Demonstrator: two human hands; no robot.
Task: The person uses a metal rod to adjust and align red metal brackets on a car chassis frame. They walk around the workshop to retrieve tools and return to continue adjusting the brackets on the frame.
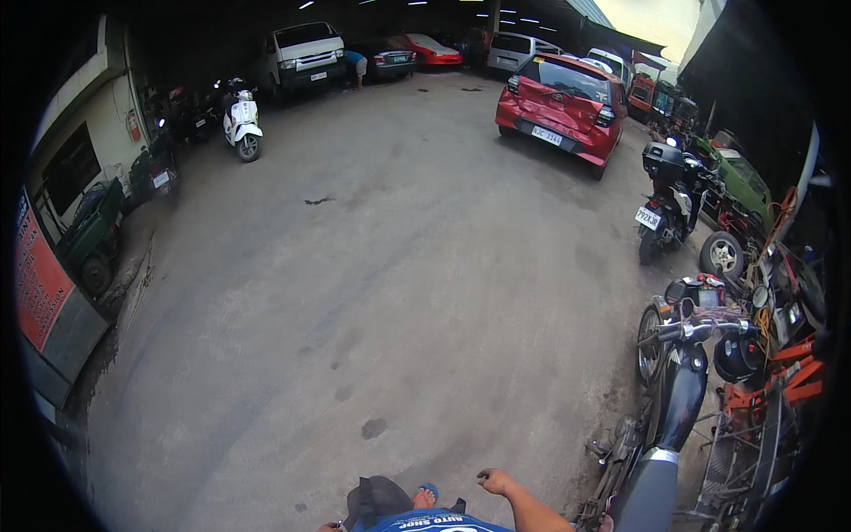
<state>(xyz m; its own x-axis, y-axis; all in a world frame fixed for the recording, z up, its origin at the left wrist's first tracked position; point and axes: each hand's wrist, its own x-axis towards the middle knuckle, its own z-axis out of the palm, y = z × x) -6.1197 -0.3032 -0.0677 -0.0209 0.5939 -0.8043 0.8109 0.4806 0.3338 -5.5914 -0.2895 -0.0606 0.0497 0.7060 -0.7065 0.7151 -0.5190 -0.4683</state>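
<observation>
My right hand (496, 481) hangs in front of me at the lower edge, its fingers curled in, and I make out nothing in it. Of my left hand (331, 527) only a small part shows at the bottom rim; its fingers are cut off from view. Between the hands are my blue shirt (434, 521), a dark-clad knee (379, 498) and a foot in a blue slipper (429, 490). Neither hand touches anything that I can see. Nearest to the right hand is a parked black motorcycle (681, 399).
Concrete floor (355, 266) stretches ahead. A dented red car (560, 105) and a scooter with a top box (671, 191) stand right, beside a loose wheel (722, 254) and orange metal frames (784, 377). A white scooter (241, 122), white van (306, 55) and red sign (44, 284) stand left.
</observation>
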